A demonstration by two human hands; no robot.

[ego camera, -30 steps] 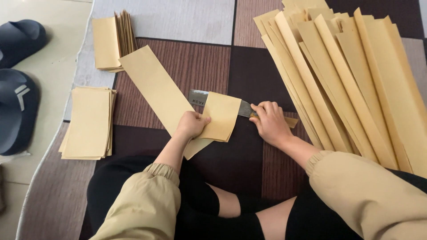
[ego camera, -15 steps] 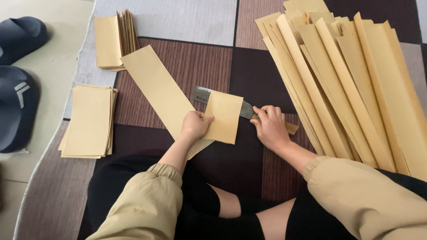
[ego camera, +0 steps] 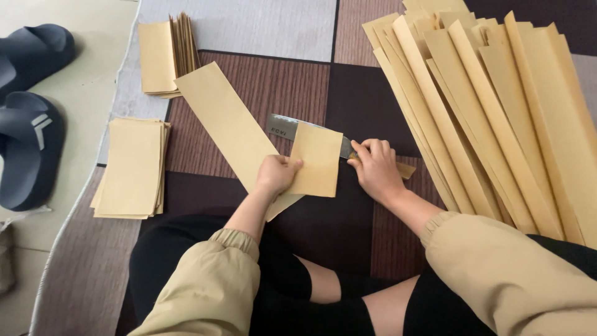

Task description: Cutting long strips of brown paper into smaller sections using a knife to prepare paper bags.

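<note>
A long tan paper strip [ego camera: 221, 118] lies slanted on the brown patchwork mat [ego camera: 273, 87], its near end folded over a broad knife blade [ego camera: 281, 126]. My left hand [ego camera: 275, 174] pinches the strip at the fold, where the folded flap [ego camera: 317, 160] stands up over the blade. My right hand [ego camera: 373, 169] is closed around the knife's wooden handle [ego camera: 405, 170], just right of the flap. Most of the blade is hidden under the paper.
A big fan of long tan strips [ego camera: 497, 106] fills the right side. One stack of cut tan rectangles [ego camera: 130, 167] lies at the left, another [ego camera: 165, 55] at the back left. Two dark slippers [ego camera: 28, 118] rest on the floor beyond the mat's left edge. My crossed legs are at the bottom.
The folded flap has lifted more upright over the blade. The knife has slid slightly toward me and to the right under it. Both hands kept their grip.
</note>
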